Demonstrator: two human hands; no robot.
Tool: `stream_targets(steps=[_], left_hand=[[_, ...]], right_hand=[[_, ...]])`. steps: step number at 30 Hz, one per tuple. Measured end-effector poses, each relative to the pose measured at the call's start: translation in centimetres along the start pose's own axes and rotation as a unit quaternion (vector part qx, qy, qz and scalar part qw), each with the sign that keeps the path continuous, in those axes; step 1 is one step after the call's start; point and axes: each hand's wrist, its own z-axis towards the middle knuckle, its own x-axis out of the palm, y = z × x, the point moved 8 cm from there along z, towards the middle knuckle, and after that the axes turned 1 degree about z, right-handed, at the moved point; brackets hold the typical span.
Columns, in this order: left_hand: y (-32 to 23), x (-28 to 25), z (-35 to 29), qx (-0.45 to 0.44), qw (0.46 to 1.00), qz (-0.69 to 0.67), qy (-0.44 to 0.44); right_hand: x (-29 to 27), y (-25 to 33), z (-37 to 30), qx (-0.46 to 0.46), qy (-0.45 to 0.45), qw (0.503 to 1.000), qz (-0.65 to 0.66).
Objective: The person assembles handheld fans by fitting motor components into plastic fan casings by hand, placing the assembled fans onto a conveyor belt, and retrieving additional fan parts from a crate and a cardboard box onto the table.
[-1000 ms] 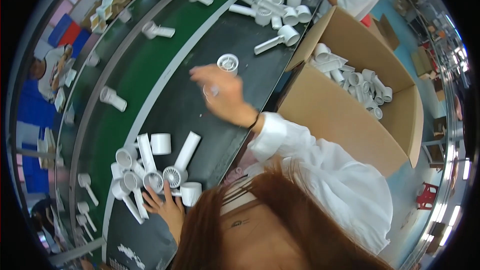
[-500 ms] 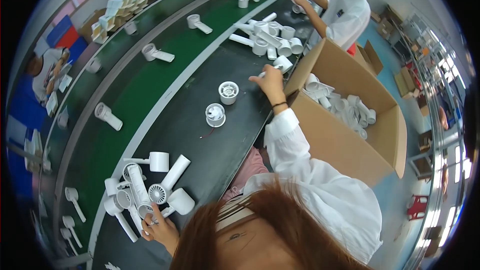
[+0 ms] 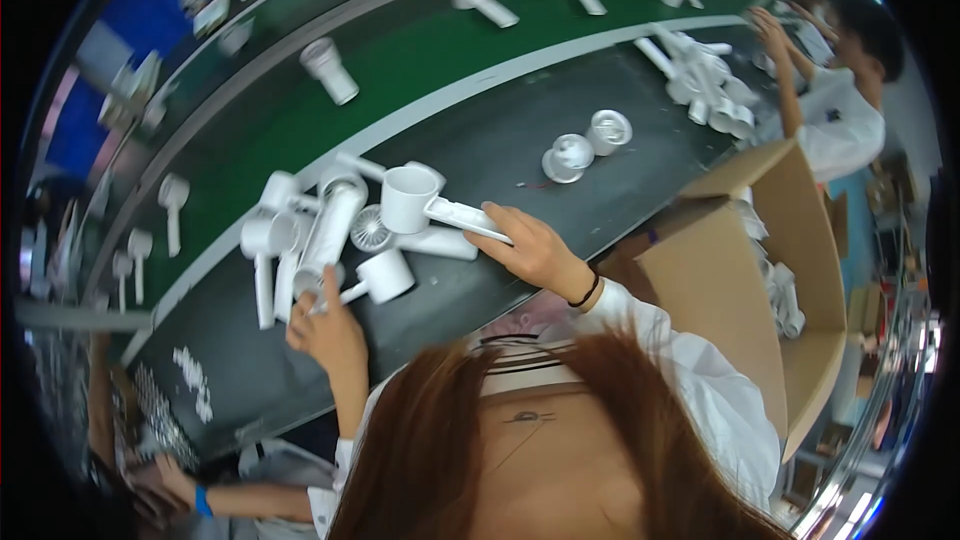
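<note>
My right hand (image 3: 535,250) is closed round the slim handle of a white handheld fan housing (image 3: 409,200), its round cup-shaped head over the pile. At the near side of that pile, my left hand (image 3: 332,332) has its fingers at the lower rim of another white fan housing (image 3: 335,225), lying tilted across others. Several more white housings lie heaped beneath and around, one showing a round slotted grille (image 3: 372,228). Farther right on the dark belt stand two short round fan units, one with white blades (image 3: 568,156) and one with a spoked face (image 3: 609,130).
Housings ride the green conveyor (image 3: 400,90) beyond a pale rail. A second heap (image 3: 705,80) lies at the far right, near a co-worker (image 3: 835,90). An open cardboard box (image 3: 720,280) holding white parts stands at my right. Another person's blue-banded wrist (image 3: 204,501) shows lower left.
My view has swung left. My right hand has come from beside the box to the near pile, bringing a white fan housing. My left hand stays at the pile.
</note>
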Motion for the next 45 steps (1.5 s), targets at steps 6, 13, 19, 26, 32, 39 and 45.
stream_targets(steps=[6,13,19,26,32,39,45], left_hand=[[0.4,-2.1,-0.5,0.032,0.986,-0.162,0.006],[2.9,-3.7,1.7,0.011,0.975,-0.202,0.090],[6.6,-2.2,4.3,0.072,0.955,-0.238,0.159],[8.0,-0.7,3.6,0.079,0.954,-0.255,0.137],[13.1,-0.6,0.2,-0.030,0.959,-0.264,0.100],[20.6,-0.2,-4.5,-0.142,0.953,-0.260,0.059],[23.7,0.3,-6.2,-0.206,0.947,-0.243,0.043]], right_hand=[[5.4,0.3,-0.1,0.005,0.147,0.975,0.165],[9.1,-2.8,1.6,0.121,0.232,0.959,0.110],[11.9,-3.2,6.1,0.058,0.285,0.925,0.243],[15.9,1.7,8.6,0.007,0.301,0.876,0.376],[19.1,6.9,10.8,-0.043,0.294,0.851,0.433],[24.3,14.0,13.4,-0.119,0.315,0.808,0.484],[26.7,16.8,15.6,-0.182,0.341,0.824,0.414]])
